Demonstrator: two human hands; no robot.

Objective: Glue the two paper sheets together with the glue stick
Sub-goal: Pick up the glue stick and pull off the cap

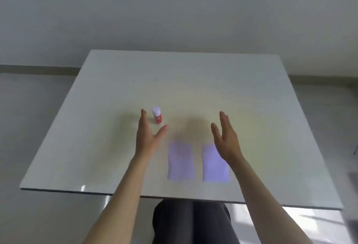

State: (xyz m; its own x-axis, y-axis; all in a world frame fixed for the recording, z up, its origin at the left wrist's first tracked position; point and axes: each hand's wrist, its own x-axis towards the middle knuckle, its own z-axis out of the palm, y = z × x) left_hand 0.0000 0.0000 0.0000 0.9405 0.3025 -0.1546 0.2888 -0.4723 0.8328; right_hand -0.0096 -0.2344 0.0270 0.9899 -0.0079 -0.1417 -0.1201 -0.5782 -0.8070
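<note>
Two pale purple paper sheets lie flat side by side near the table's front edge, the left sheet (pixel 181 162) fully visible and the right sheet (pixel 214 166) partly covered by my right wrist. A red glue stick (pixel 157 115) with a white cap stands upright beyond them, to the left. My left hand (pixel 147 134) hovers open just in front of the glue stick, thumb spread, not touching it. Above the right sheet's far corner my right hand (pixel 225 136) is open, palm turned inward, holding nothing.
The white table (pixel 251 92) reaches its front edge close to my lap. My knees in dark trousers (pixel 191 222) show below that edge. Grey floor and wall surround the table.
</note>
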